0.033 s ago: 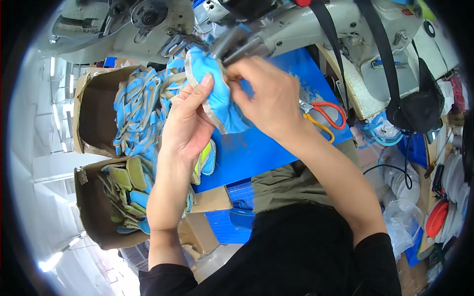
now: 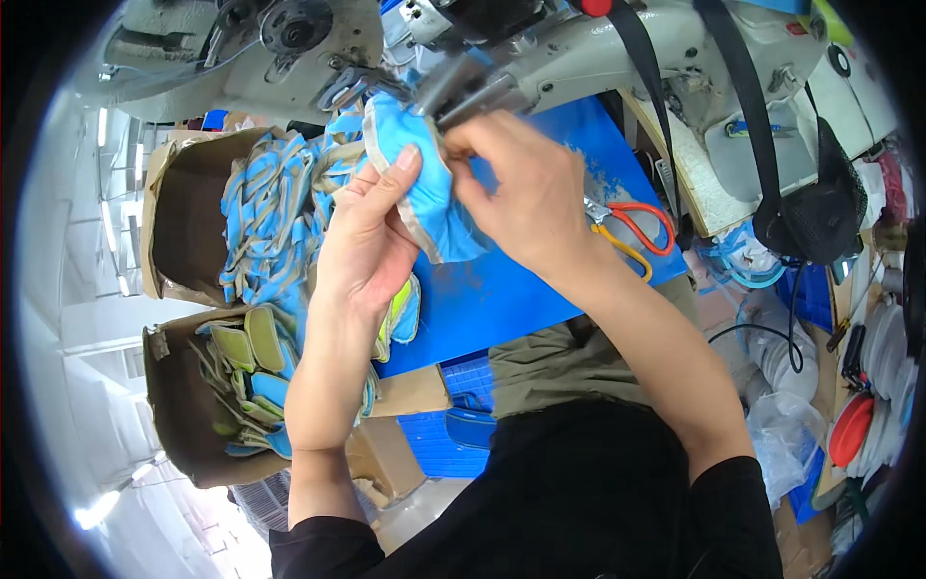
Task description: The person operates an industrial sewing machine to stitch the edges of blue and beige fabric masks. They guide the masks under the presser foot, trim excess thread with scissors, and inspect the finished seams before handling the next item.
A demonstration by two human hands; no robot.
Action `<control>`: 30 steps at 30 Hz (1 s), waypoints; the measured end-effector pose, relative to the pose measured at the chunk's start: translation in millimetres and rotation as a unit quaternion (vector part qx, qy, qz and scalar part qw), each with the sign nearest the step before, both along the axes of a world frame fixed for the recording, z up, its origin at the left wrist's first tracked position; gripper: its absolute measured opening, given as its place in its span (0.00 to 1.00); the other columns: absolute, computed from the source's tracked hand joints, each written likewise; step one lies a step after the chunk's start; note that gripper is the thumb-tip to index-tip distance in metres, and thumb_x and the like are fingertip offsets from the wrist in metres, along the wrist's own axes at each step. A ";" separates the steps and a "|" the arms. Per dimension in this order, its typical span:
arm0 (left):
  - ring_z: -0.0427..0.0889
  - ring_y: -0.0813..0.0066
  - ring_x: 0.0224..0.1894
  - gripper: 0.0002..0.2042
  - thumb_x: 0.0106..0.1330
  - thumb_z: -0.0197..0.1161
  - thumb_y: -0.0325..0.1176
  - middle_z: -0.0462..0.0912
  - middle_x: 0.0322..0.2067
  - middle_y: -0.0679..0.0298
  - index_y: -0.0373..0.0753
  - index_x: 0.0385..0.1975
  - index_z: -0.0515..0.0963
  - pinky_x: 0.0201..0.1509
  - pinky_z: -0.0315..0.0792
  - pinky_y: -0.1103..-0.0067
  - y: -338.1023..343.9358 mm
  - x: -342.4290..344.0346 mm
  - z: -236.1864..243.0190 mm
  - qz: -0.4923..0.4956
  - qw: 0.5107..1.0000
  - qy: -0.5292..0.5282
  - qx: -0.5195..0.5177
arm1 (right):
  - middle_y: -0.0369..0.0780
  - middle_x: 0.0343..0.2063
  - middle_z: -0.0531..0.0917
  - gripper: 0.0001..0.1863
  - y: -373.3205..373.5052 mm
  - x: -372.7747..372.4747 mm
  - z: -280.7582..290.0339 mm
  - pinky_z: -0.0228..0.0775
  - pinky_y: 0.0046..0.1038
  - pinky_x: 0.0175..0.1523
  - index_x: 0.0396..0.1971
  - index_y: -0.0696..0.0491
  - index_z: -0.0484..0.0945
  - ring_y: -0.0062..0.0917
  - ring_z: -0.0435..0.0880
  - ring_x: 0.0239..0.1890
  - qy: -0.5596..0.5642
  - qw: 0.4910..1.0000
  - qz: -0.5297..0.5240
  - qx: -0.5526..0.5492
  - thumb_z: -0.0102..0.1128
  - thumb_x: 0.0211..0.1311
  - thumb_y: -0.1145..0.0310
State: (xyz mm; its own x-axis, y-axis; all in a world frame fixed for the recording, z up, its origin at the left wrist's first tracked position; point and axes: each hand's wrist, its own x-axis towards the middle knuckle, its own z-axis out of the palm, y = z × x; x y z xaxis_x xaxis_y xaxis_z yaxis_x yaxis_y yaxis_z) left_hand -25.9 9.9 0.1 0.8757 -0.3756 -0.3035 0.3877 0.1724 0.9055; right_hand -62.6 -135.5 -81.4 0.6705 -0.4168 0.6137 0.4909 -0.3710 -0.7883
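Head view: blue cloth (image 2: 430,188) in left hand (image 2: 365,236), apparently right hand (image 2: 526,188) too.

Cannot see every finger of the left hand (image 2: 362,236), partly hidden behind the blue cloth (image 2: 422,179). Cannot make out the blurred metal parts (image 2: 451,85). Cannot trace the scissors (image 2: 622,217) past the right hand (image 2: 526,193), nor the pale machine (image 2: 603,63), cut off above.

The left hand (image 2: 365,232) shifted slightly toward three o'clock — the blue cloth piece (image 2: 430,188) edged the same way
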 end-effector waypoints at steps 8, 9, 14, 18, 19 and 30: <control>0.87 0.77 0.40 0.10 0.69 0.68 0.27 0.87 0.42 0.63 0.36 0.48 0.80 0.46 0.82 0.79 -1.9 1.6 -4.7 -0.003 1.000 -0.013 -0.010 | 0.38 0.31 0.83 0.13 -0.5 3.1 -1.4 0.76 0.34 0.36 0.36 0.51 0.80 0.35 0.86 0.33 -0.005 0.998 0.038 0.039 0.68 0.50 0.79; 0.87 0.77 0.40 0.10 0.68 0.68 0.26 0.87 0.41 0.63 0.36 0.48 0.80 0.46 0.82 0.78 -1.5 2.2 -7.1 -0.002 1.000 -0.018 -0.006 | 0.39 0.31 0.83 0.13 -0.3 2.5 -1.4 0.77 0.33 0.36 0.36 0.51 0.80 0.34 0.86 0.33 -0.001 0.998 0.042 0.045 0.68 0.49 0.79; 0.87 0.78 0.40 0.12 0.66 0.70 0.24 0.87 0.41 0.62 0.34 0.48 0.79 0.45 0.82 0.79 -4.2 3.3 -13.6 0.006 0.994 -0.102 0.030 | 0.40 0.31 0.83 0.13 1.2 0.7 -1.2 0.77 0.32 0.37 0.35 0.53 0.81 0.34 0.86 0.33 0.004 0.998 0.051 0.043 0.67 0.47 0.82; 0.86 0.79 0.38 0.12 0.65 0.70 0.22 0.88 0.40 0.62 0.33 0.47 0.80 0.44 0.81 0.81 -9.2 4.5 -12.1 0.007 0.990 -0.135 0.041 | 0.40 0.29 0.84 0.13 1.1 1.7 -3.1 0.77 0.30 0.37 0.34 0.54 0.81 0.33 0.86 0.32 0.022 0.999 0.036 0.013 0.68 0.47 0.81; 0.87 0.80 0.38 0.12 0.65 0.70 0.21 0.88 0.40 0.62 0.33 0.47 0.80 0.43 0.81 0.81 -9.2 8.2 -9.8 0.007 0.990 -0.138 0.040 | 0.40 0.29 0.84 0.12 1.3 2.6 -0.9 0.77 0.29 0.37 0.34 0.54 0.81 0.32 0.86 0.32 0.021 0.999 0.038 0.019 0.69 0.47 0.81; 0.85 0.80 0.38 0.15 0.62 0.71 0.21 0.87 0.40 0.63 0.33 0.48 0.80 0.45 0.80 0.81 -6.4 20.9 -0.7 0.006 0.986 -0.153 0.068 | 0.40 0.29 0.88 0.08 5.4 1.9 16.3 0.79 0.23 0.36 0.34 0.58 0.84 0.22 0.88 0.30 0.095 0.973 0.086 0.190 0.70 0.54 0.78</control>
